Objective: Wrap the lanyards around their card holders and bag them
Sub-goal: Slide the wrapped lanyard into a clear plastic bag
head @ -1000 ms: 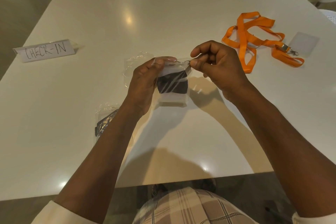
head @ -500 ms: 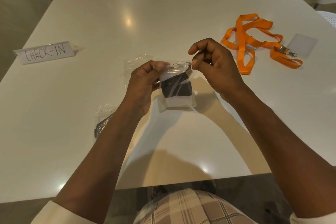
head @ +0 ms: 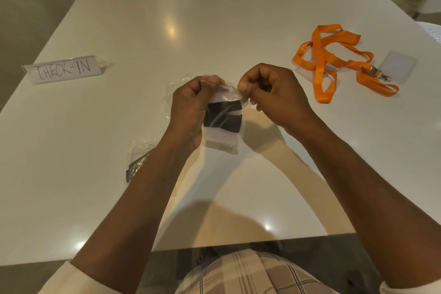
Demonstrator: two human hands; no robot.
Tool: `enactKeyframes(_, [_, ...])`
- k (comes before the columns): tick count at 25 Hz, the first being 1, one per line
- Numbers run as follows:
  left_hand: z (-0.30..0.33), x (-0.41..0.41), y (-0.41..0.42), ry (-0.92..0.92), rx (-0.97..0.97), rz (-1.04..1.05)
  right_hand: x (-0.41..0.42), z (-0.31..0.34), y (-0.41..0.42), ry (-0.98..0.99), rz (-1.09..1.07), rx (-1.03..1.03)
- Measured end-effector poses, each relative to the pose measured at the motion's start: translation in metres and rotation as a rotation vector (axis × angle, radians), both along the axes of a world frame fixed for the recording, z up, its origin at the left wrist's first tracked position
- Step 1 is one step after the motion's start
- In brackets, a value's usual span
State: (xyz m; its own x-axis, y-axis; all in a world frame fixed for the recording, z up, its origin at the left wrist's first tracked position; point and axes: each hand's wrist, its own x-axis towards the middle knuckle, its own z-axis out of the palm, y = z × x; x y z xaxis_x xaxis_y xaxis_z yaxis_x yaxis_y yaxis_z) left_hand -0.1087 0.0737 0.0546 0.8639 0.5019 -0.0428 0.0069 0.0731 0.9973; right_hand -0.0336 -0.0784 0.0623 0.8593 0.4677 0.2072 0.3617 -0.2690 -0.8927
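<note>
Clear plastic catches the light in the head view: a small bag (head: 224,124) is held up above the white table (head: 238,31), with a black lanyard wrapped around its card holder (head: 223,117) inside. The left hand (head: 188,107) pinches the bag's top left edge between thumb and curled fingers. The right hand (head: 274,93) pinches the top right corner, its other fingers curled in. Under the left forearm lies a second bag (head: 138,162) with something dark inside. An orange lanyard (head: 334,62) lies loose on the table to the right, beside a clear card holder (head: 397,67). A "CHECK-IN" sign (head: 63,71) stands on the left.
</note>
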Motion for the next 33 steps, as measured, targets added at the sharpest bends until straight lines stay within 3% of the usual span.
enactKeyframes(6, [0.002, -0.003, 0.010, 0.010, 0.061, 0.162, -0.012, -0.004, 0.019, 0.158, 0.062, 0.094])
enactKeyframes(13, [0.004, -0.040, 0.053, 0.104, 0.041, 0.104, -0.031, -0.016, 0.056, 0.248, 0.124, 0.068])
enactKeyframes(23, [-0.009, -0.088, 0.095, 0.207, 0.224, 0.139, -0.058, -0.035, 0.087, 0.317, 0.254, 0.002])
enactKeyframes(30, [-0.019, -0.104, 0.097, 0.394, 0.480, 0.107, -0.071, -0.059, 0.088, 0.258, 0.229, -0.152])
enactKeyframes(33, [-0.023, -0.106, 0.101, 0.443, 0.564, 0.122, -0.078, -0.061, 0.091, 0.126, 0.249, -0.259])
